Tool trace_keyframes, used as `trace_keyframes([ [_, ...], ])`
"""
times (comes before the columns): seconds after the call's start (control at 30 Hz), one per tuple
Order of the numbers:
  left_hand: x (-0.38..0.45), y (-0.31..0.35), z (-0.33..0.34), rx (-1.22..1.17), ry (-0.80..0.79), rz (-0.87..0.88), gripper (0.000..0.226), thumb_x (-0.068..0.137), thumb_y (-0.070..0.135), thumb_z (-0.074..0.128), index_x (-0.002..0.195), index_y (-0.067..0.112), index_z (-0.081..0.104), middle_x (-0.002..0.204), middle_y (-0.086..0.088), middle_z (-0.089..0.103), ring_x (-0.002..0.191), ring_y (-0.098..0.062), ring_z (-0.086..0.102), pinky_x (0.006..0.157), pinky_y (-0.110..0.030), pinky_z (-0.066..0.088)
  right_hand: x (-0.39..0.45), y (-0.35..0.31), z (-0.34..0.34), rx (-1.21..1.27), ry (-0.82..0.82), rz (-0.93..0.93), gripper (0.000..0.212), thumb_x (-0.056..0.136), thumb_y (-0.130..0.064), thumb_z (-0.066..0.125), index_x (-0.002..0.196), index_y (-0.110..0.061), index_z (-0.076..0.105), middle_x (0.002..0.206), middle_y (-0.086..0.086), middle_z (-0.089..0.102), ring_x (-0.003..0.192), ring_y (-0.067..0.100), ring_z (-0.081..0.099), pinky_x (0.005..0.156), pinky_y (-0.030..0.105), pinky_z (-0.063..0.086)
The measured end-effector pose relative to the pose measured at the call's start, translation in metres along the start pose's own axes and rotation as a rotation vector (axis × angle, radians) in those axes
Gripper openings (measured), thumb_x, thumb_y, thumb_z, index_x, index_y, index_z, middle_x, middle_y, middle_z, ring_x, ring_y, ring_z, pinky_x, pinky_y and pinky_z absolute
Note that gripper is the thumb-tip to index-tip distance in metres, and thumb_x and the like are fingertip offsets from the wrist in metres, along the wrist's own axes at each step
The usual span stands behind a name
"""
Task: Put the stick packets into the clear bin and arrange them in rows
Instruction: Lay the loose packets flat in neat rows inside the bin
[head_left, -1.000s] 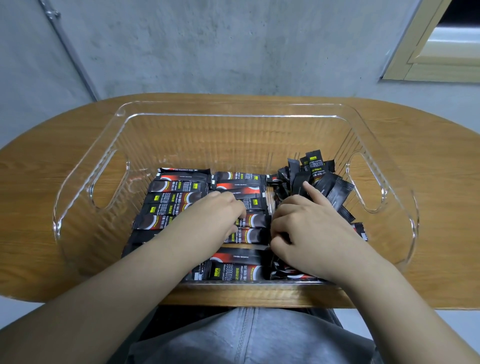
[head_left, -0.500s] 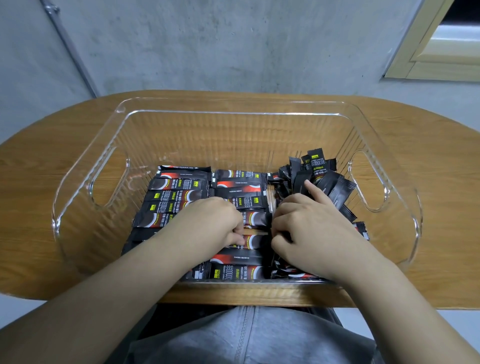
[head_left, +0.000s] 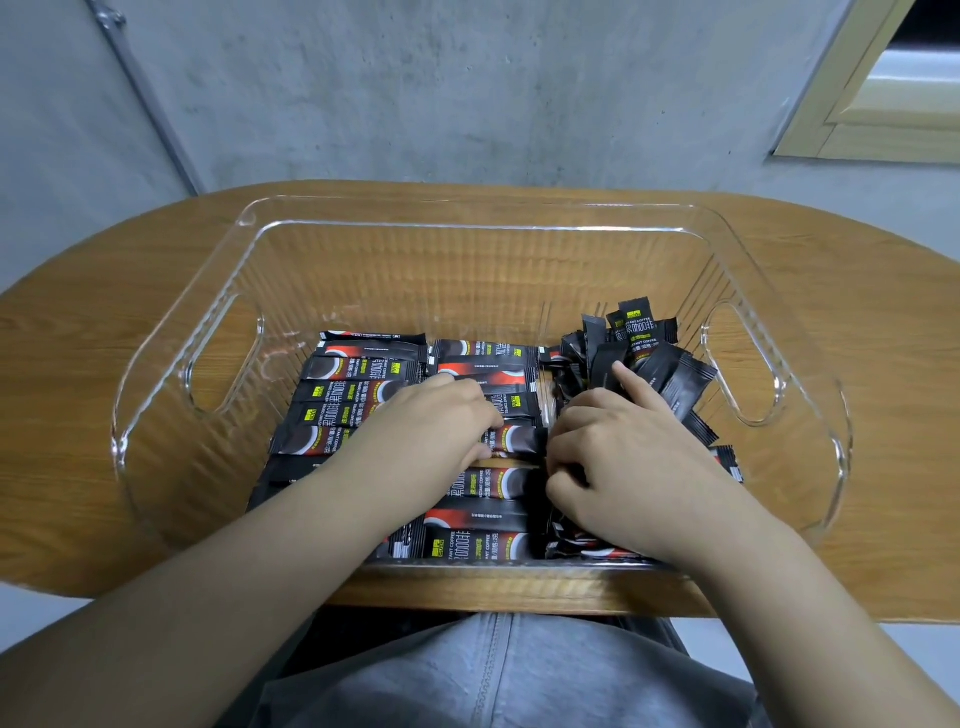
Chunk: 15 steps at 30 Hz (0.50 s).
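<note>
Clear ribbed plastic bin (head_left: 769, 291) with cut-out handles sits on oval wooden table (head_left: 78, 332). Black stick packets (head_left: 363, 371) lie flat in two rows across left and middle floor; loose black packet heap (head_left: 654, 358) fills right side near handle wall. Far strip of bin floor bare. Left hand (head_left: 436, 421) curled, fingertips pressing middle-row packets; grip unclear. Right hand (head_left: 618, 452) curled into heap, forefinger straight.

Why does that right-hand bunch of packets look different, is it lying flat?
No. The bunch stands tilted on end, unlike the flat rows.
</note>
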<state>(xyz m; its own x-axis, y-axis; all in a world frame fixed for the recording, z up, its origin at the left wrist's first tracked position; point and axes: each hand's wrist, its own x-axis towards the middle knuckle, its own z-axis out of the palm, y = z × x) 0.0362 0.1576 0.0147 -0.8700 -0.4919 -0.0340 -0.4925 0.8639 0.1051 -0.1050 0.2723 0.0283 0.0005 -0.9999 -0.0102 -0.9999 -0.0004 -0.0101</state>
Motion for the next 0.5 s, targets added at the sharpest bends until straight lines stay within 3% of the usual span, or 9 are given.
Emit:
trace_keyframes([
  [0.5,-0.0017,0.0034,0.0001,-0.004,-0.035,-0.014,0.035,0.095,0.042,0.047,0.126,0.026,0.050,0.125,0.009,0.052,0.118,-0.012,0.041,0.097,-0.027,0.036,0.0002,0.0001,0.0004,-0.006,0.004,0.001,0.074,0.066,-0.045,0.003,0.088,-0.027,0.071,0.099,-0.010,0.064,0.110,0.012,0.047,0.115,0.037,-0.008],
])
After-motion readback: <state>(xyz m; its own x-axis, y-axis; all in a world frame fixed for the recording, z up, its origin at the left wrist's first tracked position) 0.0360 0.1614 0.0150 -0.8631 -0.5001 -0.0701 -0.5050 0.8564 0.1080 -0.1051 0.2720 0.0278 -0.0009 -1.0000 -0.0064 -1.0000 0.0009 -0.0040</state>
